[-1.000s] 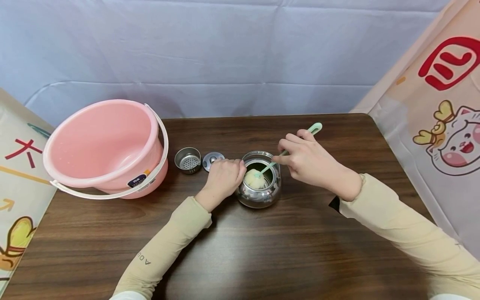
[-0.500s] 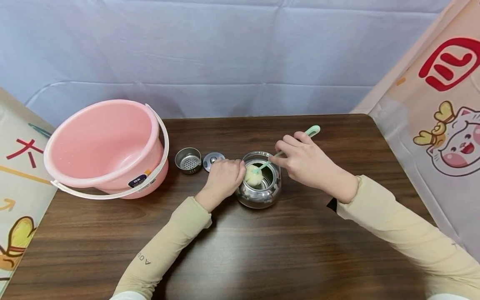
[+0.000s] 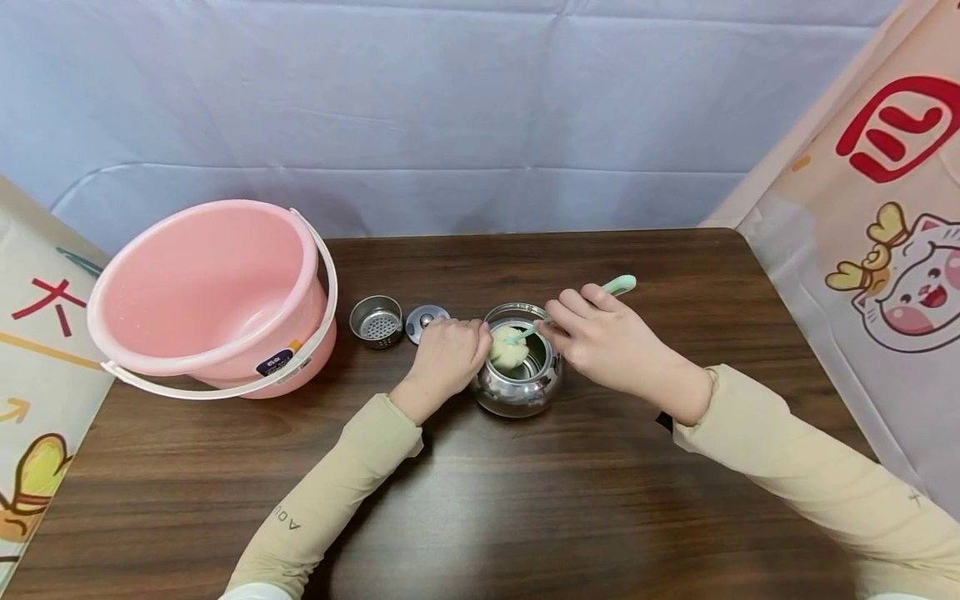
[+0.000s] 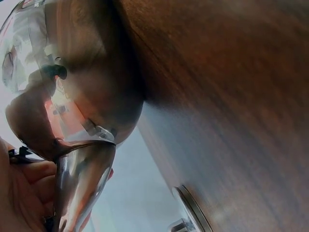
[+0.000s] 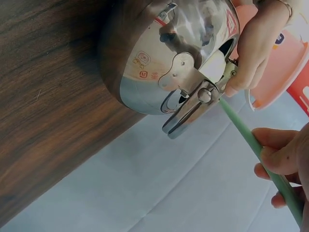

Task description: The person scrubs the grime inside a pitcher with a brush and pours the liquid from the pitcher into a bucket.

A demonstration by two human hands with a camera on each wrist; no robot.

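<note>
From here I have the left hand (image 3: 447, 357) curled on the kettle (image 3: 517, 398) at its spout side, with the kettle standing on the table (image 3: 525, 508). The right hand (image 3: 603, 340) pinches the green stick of a sponge brush (image 3: 510, 350), whose pale head sits in the kettle's mouth. The lid (image 3: 418, 320) lies beside the strainer (image 3: 377, 322).

Label (image 3: 276, 361) on the pink bucket (image 3: 202, 283), left of the head frame, is too tiny to read. Left hand (image 3: 452, 354) blocks the upper left of the kettle (image 3: 519, 398) and the lid's (image 3: 422, 320) lower right. Brush (image 5: 244, 131) runs off the right wrist frame, lower right.
</note>
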